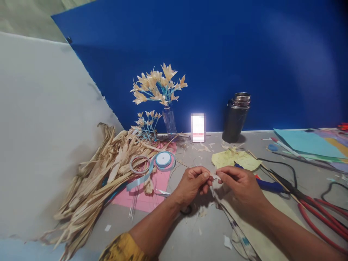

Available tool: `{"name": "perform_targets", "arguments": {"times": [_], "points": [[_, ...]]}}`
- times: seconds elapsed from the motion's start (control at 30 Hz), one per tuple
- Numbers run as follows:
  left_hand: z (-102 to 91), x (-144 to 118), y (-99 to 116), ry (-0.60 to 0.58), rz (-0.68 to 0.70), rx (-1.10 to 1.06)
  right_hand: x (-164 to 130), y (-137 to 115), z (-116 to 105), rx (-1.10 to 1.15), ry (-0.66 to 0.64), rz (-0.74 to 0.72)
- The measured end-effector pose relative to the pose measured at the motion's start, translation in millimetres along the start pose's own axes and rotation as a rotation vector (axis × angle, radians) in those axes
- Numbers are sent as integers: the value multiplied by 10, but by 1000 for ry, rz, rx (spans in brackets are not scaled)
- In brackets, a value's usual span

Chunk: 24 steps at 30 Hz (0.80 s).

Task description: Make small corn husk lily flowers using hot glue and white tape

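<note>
A small pale husk strip is pinched between both hands above the grey table. At far left lies a heap of dried corn husks, papery and ribbed, beside a light-blue ribbon spool on pink paper. The left hand and right hand each close thumb and forefinger on the strip's ends. Behind stand husk flowers in a clear bottle and a dark steel flask; red-handled pliers lie right.

A deep blue wall is rising beyond the hand, a pale grey board is leaning leftward, and the grey counter is spreading beneath.
</note>
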State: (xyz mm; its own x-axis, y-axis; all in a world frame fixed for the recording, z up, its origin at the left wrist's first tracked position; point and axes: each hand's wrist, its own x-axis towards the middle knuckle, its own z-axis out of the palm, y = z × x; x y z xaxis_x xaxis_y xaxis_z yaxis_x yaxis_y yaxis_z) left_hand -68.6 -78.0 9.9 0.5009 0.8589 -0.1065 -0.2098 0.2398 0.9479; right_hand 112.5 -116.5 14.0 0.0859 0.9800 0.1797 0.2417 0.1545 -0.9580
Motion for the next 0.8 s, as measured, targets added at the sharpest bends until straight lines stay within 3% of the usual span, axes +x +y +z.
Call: {"name": "perform_targets", "arguments": {"times": [0.53, 0.8], "points": [[14, 10, 50, 73, 62, -184, -129, -24, 110, -134, -49, -158], [-37, 45, 52, 79, 52, -216, -74, 94, 121, -183, -220, -231]]}}
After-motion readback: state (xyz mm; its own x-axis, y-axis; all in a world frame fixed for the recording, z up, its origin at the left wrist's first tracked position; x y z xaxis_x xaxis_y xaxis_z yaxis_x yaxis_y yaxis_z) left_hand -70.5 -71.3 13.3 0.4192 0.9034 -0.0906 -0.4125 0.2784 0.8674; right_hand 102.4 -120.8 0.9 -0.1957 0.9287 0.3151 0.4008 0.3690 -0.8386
